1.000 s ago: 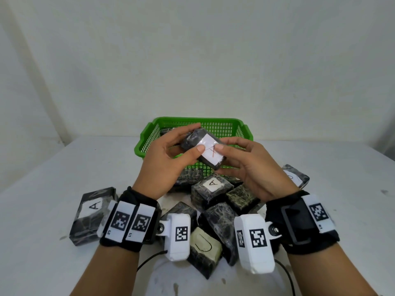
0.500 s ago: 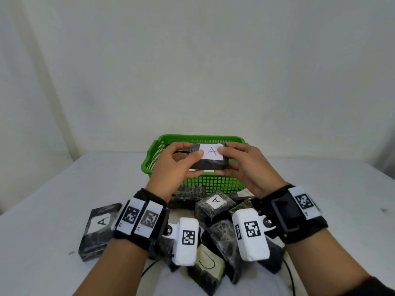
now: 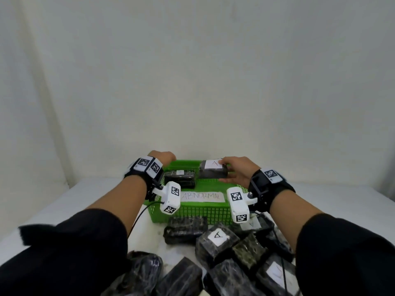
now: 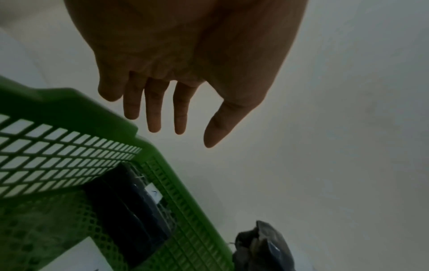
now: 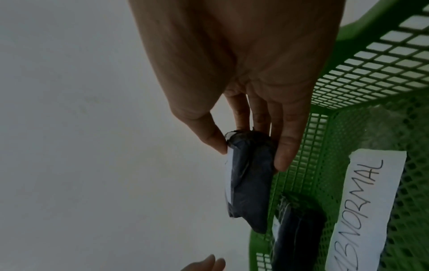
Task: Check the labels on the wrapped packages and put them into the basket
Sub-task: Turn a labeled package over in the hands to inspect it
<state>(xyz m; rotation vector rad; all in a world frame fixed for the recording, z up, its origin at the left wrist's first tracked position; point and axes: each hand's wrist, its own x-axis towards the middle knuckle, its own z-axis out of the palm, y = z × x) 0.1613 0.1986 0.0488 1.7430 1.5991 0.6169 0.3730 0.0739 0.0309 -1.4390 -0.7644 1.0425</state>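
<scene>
My right hand [image 3: 233,169] pinches a dark wrapped package [image 3: 212,173] with a white "A" label above the right half of the green basket [image 3: 192,212]; the right wrist view shows the thumb and fingers clamping that package [image 5: 249,176] by its end. My left hand [image 3: 165,158] hovers over the basket's far left corner with straight fingers [image 4: 153,113] holding nothing. One wrapped package [image 3: 180,178] lies inside the basket at the left. A paper strip reading "ABNORMAL" [image 3: 202,196] lies in the basket.
Several dark wrapped packages [image 3: 215,242], some with "A" labels, lie heaped on the white table [image 3: 102,201] in front of the basket. A white wall stands just behind the basket. Cables run from both wrist cameras.
Both hands moved forward over the basket. The left hand let go of the labelled package and moved to the basket's left corner; the right hand alone holds it now.
</scene>
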